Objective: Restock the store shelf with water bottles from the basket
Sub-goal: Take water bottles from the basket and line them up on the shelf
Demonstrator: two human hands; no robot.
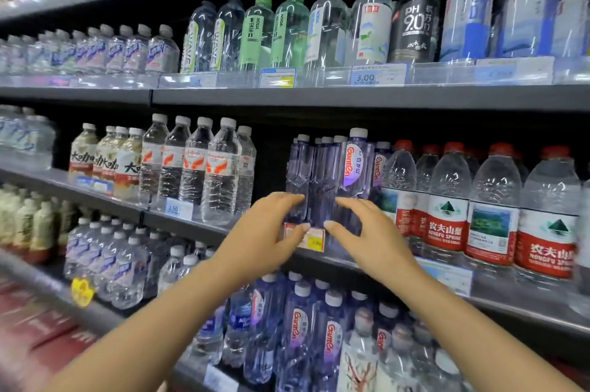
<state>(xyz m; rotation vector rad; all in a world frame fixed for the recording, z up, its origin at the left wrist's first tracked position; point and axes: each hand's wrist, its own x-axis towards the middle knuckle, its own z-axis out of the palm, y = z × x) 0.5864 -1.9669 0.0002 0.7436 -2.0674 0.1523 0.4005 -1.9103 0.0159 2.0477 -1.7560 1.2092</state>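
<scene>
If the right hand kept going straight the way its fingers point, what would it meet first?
The right hand points up and left at the purple bottles on the middle shelf. It would most likely meet those first; its fingertips look at or almost on them already, though depth is unclear.

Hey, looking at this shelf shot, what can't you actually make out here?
- The basket: not in the head view.
- Lower parts of the purple bottles: hidden behind the left hand and right hand.
- Price tag under them: partly covered by the fingers.
- Bottles at far left: blurred, labels unreadable.
- Red-labelled bottles: the rightmost is cut off by the right edge.
</scene>
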